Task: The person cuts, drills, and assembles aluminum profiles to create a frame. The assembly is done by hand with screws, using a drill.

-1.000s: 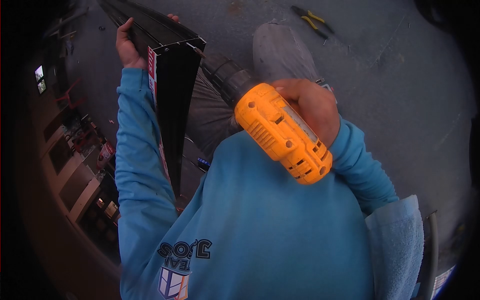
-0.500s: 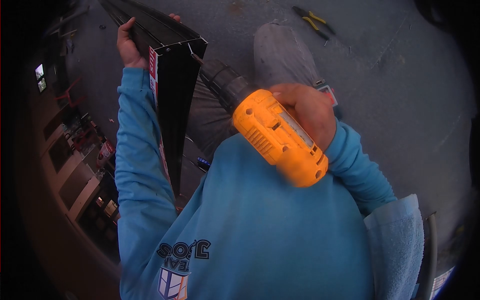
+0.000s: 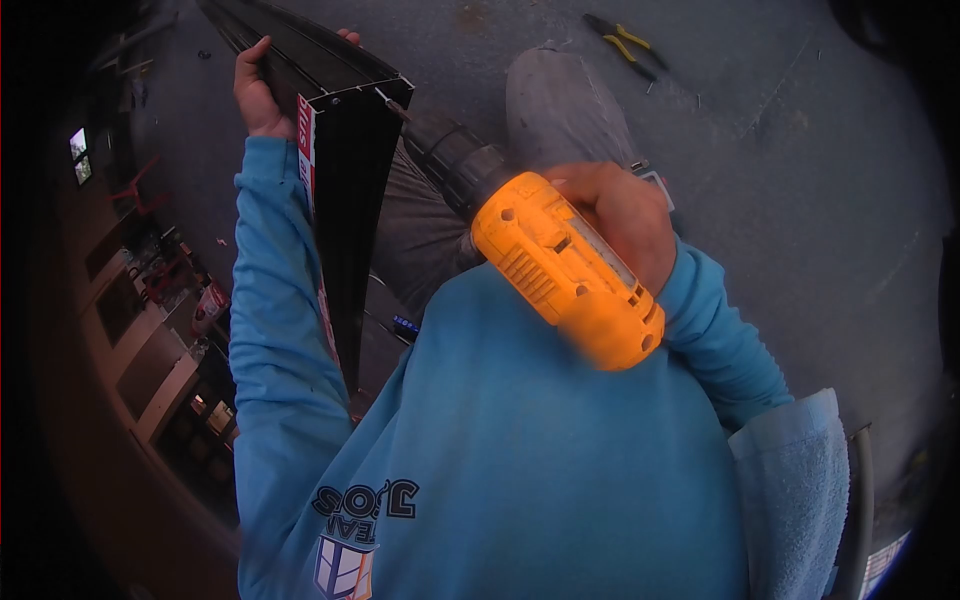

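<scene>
The grey concrete floor [image 3: 800,150] is stained and scuffed. A pair of yellow-handled pliers [image 3: 625,42] lies on it at the far side, with a few small bits scattered just beside them.

The drill [image 3: 560,265] hides most of the right hand [image 3: 615,215], and its rear end is motion-blurred.
</scene>
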The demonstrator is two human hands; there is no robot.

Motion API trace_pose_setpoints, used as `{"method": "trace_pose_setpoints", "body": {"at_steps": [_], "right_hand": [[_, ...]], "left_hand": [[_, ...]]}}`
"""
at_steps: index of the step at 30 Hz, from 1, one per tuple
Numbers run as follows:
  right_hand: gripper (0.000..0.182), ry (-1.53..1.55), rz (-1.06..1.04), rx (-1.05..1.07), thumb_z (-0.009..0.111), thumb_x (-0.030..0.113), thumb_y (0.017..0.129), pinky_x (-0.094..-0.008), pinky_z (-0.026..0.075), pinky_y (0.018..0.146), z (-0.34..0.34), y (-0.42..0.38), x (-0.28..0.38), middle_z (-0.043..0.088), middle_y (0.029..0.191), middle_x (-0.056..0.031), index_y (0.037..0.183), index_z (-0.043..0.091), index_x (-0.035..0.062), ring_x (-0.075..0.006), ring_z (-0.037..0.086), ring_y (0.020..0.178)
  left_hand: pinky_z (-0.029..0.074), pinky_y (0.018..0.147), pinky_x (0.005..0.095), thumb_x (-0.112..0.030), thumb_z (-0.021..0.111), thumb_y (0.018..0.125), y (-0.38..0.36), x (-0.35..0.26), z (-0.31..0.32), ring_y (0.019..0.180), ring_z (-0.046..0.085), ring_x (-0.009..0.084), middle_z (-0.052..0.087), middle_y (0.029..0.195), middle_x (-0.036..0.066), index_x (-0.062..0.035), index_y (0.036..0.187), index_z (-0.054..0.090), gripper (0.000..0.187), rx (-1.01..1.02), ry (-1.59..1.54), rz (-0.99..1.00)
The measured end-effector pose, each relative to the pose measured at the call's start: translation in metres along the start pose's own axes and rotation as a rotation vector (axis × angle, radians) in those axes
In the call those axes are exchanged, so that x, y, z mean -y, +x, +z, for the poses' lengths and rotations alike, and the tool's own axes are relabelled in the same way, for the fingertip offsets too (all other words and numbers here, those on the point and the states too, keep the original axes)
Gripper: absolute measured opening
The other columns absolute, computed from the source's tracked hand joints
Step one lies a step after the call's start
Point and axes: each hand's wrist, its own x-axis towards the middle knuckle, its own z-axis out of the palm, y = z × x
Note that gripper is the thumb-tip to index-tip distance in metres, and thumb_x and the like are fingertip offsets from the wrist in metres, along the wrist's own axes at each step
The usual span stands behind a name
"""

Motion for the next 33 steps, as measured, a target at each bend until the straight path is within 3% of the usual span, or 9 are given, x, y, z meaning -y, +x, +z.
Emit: {"method": "trace_pose_setpoints", "body": {"at_steps": [8, 10, 14, 23, 25, 27, 30, 32, 33], "right_hand": [[0.031, 0.18, 0.06, 0.012, 0.074, 0.017, 0.079, -0.0313, 0.054, 0.063, 0.013, -0.007, -0.011, 0.065, 0.084, -0.0149, 0.098, 0.053, 0.0037, -0.0239, 0.065, 0.07], [0.031, -0.038, 0.085, 0.075, 0.074, 0.017, 0.078, -0.0313, 0.054, 0.062, 0.007, 0.002, -0.002, 0.065, 0.082, -0.0144, 0.098, 0.053, 0.0039, -0.023, 0.065, 0.069], [0.033, -0.042, 0.051, 0.048, 0.074, 0.016, 0.078, -0.0315, 0.054, 0.062, 0.019, 0.006, -0.013, 0.065, 0.082, -0.0137, 0.099, 0.053, 0.0035, -0.0232, 0.065, 0.069], [0.039, 0.143, 0.037, -0.072, 0.075, 0.019, 0.079, -0.0333, 0.057, 0.074, -0.01, -0.009, -0.034, 0.064, 0.091, -0.0135, 0.106, 0.053, 0.0019, -0.0247, 0.068, 0.082], [0.04, 0.015, 0.159, -0.285, 0.075, 0.022, 0.081, -0.0325, 0.057, 0.072, -0.031, -0.002, -0.036, 0.059, 0.097, -0.0116, 0.108, 0.053, 0.0005, -0.0227, 0.067, 0.082], [0.049, -0.583, 0.096, -0.158, 0.076, 0.014, 0.078, -0.0267, 0.055, 0.07, -0.071, 0.004, -0.05, 0.054, 0.102, -0.0103, 0.117, 0.048, 0.0023, -0.021, 0.064, 0.077], [0.067, -0.51, 0.432, -0.25, 0.077, 0.014, 0.076, -0.0386, 0.053, 0.083, -0.119, -0.027, -0.109, 0.06, 0.109, -0.0141, 0.127, 0.034, 0.0079, -0.0256, 0.064, 0.1], [0.068, -0.476, 0.926, -0.381, 0.078, 0.016, 0.074, -0.0427, 0.05, 0.089, -0.133, -0.041, -0.136, 0.058, 0.117, -0.0177, 0.125, 0.034, 0.008, -0.031, 0.061, 0.108], [0.068, -0.661, 0.974, -0.369, 0.079, 0.016, 0.073, -0.0435, 0.049, 0.089, -0.137, -0.059, -0.155, 0.058, 0.116, -0.0179, 0.124, 0.036, 0.0069, -0.0337, 0.06, 0.107]], "left_hand": [[0.038, 0.107, 0.0502, -0.039, 0.046, 0.084, 0.002, 0.001, -0.008, 0.124, 0.047, 0.0427, 0.043, 0.133, 0.034, 0.0146, 0.137, 0.027, 0.078, -0.009, 0.029, 0.011], [0.039, 0.107, 0.0501, -0.039, 0.046, 0.084, 0.004, 0.001, -0.01, 0.123, 0.048, 0.0427, 0.043, 0.133, 0.034, 0.0147, 0.137, 0.028, 0.077, 0.013, -0.022, -0.033], [0.039, 0.107, 0.0499, -0.039, 0.046, 0.084, 0.001, 0.0, -0.004, 0.122, 0.048, 0.0424, 0.043, 0.133, 0.033, 0.0148, 0.136, 0.03, 0.076, -0.008, 0.02, 0.008], [0.04, 0.106, 0.0497, -0.043, 0.05, 0.089, -0.001, 0.003, -0.01, 0.121, 0.05, 0.0412, 0.047, 0.13, 0.032, 0.0144, 0.132, 0.036, 0.074, 0.094, -0.197, -0.089], [0.04, 0.105, 0.0504, -0.049, 0.048, 0.091, -0.005, 0.006, -0.008, 0.12, 0.051, 0.0414, 0.049, 0.129, 0.031, 0.0118, 0.133, 0.038, 0.074, 0.055, -0.209, -0.068], [0.041, 0.105, 0.0511, -0.053, 0.044, 0.093, -0.01, 0.007, -0.009, 0.119, 0.051, 0.0415, 0.05, 0.129, 0.03, 0.008, 0.134, 0.04, 0.073, 0.117, -0.21, -0.086], [0.042, 0.104, 0.0515, -0.056, 0.039, 0.094, -0.013, 0.01, -0.008, 0.119, 0.052, 0.0411, 0.05, 0.129, 0.03, 0.0043, 0.135, 0.043, 0.073, 0.243, -0.263, -0.115], [0.042, 0.104, 0.0512, -0.056, 0.041, 0.094, -0.013, 0.01, -0.009, 0.12, 0.052, 0.0401, 0.05, 0.13, 0.029, 0.0031, 0.135, 0.043, 0.071, 0.215, -0.244, -0.089], [0.042, 0.104, 0.0512, -0.056, 0.041, 0.094, -0.013, 0.01, -0.011, 0.12, 0.052, 0.0401, 0.05, 0.13, 0.029, 0.0031, 0.135, 0.043, 0.071, 0.237, -0.26, -0.097]]}}
